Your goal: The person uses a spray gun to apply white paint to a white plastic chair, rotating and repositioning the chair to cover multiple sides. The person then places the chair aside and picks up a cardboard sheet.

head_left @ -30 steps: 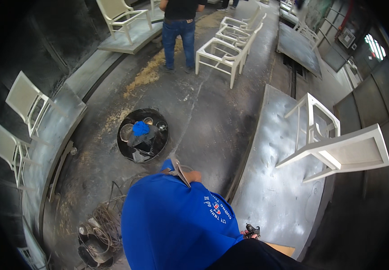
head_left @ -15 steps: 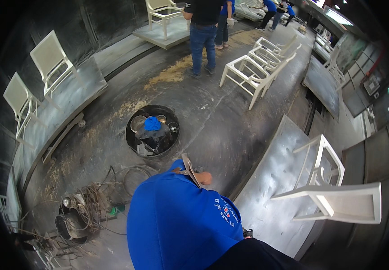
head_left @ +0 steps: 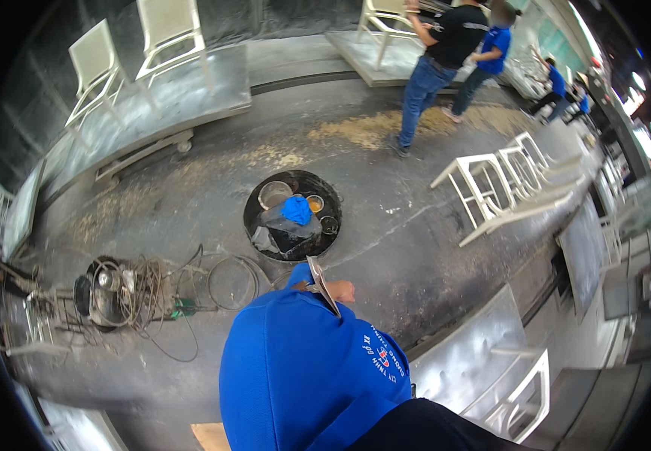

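My torso and sleeve are in a blue shirt (head_left: 295, 361), with dark cloth at the lower right. Past the shirt's upper edge shows part of my left hand (head_left: 342, 292), its fingers curled. A thin, pale, flat piece (head_left: 324, 286) stands against the sleeve beside this hand; whether I hold it is hidden. My right hand is out of view. Ahead, on the dark floor, sits a round black tub (head_left: 334, 189). Inside are a crumpled blue cloth (head_left: 296, 210), dark sheeting (head_left: 288, 234) and several round containers, one of them pale (head_left: 274, 195).
Several white chair frames (head_left: 483, 188) stand ahead right. More chairs (head_left: 171, 30) rest on a metal platform (head_left: 220, 83) at far left. Hoses and a machine (head_left: 111, 289) lie to the left. A metal platform (head_left: 483, 338) with a white frame is at right. Co-workers (head_left: 446, 52) stand beyond.
My view has swung left, so the tub and chairs sit farther right in the picture. My left hand keeps nearly the same place beside the pale piece. A co-worker's arm is now raised toward a chair.
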`<state>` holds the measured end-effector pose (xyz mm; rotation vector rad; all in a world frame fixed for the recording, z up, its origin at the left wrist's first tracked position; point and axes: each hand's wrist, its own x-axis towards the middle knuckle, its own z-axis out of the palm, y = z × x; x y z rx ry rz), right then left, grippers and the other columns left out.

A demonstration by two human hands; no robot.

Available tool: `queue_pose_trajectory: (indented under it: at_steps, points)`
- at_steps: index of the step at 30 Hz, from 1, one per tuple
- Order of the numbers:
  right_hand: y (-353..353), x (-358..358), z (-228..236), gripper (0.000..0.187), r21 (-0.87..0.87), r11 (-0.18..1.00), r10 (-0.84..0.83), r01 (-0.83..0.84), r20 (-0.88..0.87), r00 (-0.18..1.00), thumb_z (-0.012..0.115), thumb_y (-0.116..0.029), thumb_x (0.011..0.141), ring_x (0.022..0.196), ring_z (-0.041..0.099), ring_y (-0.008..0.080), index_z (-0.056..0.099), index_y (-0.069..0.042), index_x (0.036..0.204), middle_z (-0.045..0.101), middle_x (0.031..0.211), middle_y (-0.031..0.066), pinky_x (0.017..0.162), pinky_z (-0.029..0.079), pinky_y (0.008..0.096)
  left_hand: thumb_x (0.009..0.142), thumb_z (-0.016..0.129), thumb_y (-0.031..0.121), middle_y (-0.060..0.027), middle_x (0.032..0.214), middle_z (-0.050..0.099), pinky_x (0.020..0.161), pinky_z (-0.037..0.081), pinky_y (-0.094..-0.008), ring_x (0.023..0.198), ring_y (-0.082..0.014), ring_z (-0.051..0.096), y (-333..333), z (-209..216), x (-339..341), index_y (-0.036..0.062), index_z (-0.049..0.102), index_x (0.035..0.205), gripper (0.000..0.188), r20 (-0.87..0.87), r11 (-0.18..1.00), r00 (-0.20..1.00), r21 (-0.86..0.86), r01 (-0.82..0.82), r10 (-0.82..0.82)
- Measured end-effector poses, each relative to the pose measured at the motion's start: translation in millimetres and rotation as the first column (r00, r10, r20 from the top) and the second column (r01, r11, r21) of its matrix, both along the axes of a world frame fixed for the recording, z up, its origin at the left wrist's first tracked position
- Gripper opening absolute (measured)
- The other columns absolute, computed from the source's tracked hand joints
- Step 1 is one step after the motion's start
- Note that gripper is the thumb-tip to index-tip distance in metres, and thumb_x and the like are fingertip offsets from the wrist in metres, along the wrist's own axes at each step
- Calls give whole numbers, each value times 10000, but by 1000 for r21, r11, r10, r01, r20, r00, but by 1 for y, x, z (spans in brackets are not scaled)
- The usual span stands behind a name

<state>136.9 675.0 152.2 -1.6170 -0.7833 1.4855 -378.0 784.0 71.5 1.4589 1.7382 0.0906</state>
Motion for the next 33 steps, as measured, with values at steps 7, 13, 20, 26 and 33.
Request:
queue_pose_trajectory:
  at_steps: [7, 13, 20, 26, 33]
  points:
    - [110, -70, 43, 625, -37, 995, 92, -94, -52, 994, 693, -494, 979, 789, 628, 197, 492, -34, 1350, 665, 949, 135, 704, 523, 316, 812, 688, 459, -178, 915, 762, 770, 552, -506, 878, -354, 728, -25, -20, -58, 92, 796, 923, 399, 163, 982, 969, 5, -189, 186]
    - [146, -124, 87, 596, -10, 968, 251, -252, -76, 965, 666, -470, 1004, 878, 621, 196, 483, -50, 1385, 652, 1031, 124, 727, 518, 339, 816, 701, 469, -169, 963, 764, 790, 555, -496, 907, -346, 727, -43, -47, -74, 105, 791, 976, 407, 201, 957, 936, -86, -278, 290]
    - [153, -137, 102, 503, -117, 944, 311, -309, -3, 950, 655, -384, 1031, 898, 613, 185, 505, -56, 1381, 639, 1049, 105, 792, 516, 329, 820, 719, 474, -159, 1030, 765, 825, 563, -482, 960, -336, 728, -24, -45, -65, 118, 785, 1055, 431, 154, 960, 951, -122, -251, 268]
    - [140, -134, 88, 531, -106, 943, 320, -316, 28, 947, 644, -382, 1039, 958, 625, 192, 505, -38, 1418, 654, 1110, 117, 837, 519, 339, 824, 733, 479, -151, 1088, 766, 855, 570, -470, 1005, -328, 729, 2, -35, -58, 130, 780, 1122, 462, 137, 972, 965, -103, -212, 225]
    - [127, -115, 64, 573, -49, 957, 289, -287, 284, 914, 642, -429, 1031, 970, 632, 209, 513, -27, 1419, 674, 1101, 113, 885, 509, 349, 792, 755, 453, -164, 1114, 760, 902, 567, -476, 1063, -357, 717, 27, -18, -52, 129, 789, 1099, 448, 159, 951, 946, -175, -254, 282]
